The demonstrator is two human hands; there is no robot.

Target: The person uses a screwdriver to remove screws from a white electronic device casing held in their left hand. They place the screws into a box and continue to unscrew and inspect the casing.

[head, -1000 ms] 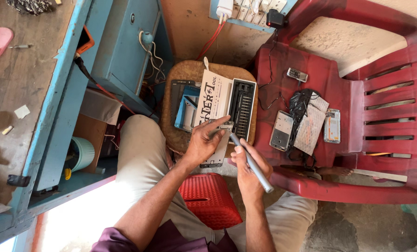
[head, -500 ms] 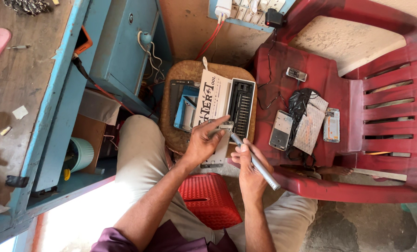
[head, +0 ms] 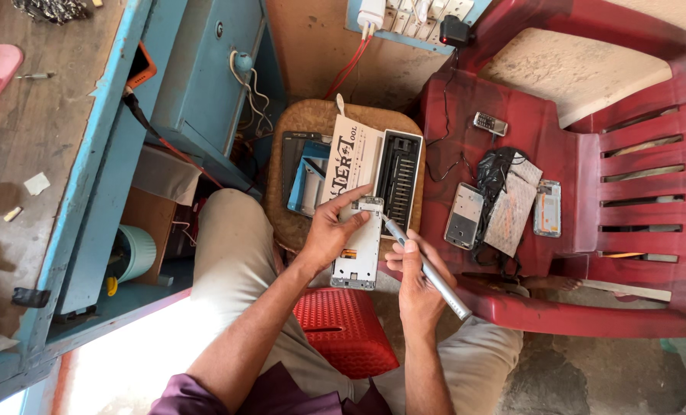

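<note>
While gripped: white phone frame (head: pixel 358 247)

White phone frame (head: pixel 358 250): flat rectangular shell, inner face up, long axis running away from the person, a small orange part showing near mid-length, held above the lap just before the round stool. Grey metal screwdriver (head: pixel 427 269): slim and pen-shaped, held slanted, its tip touching the frame's upper right corner.
</note>
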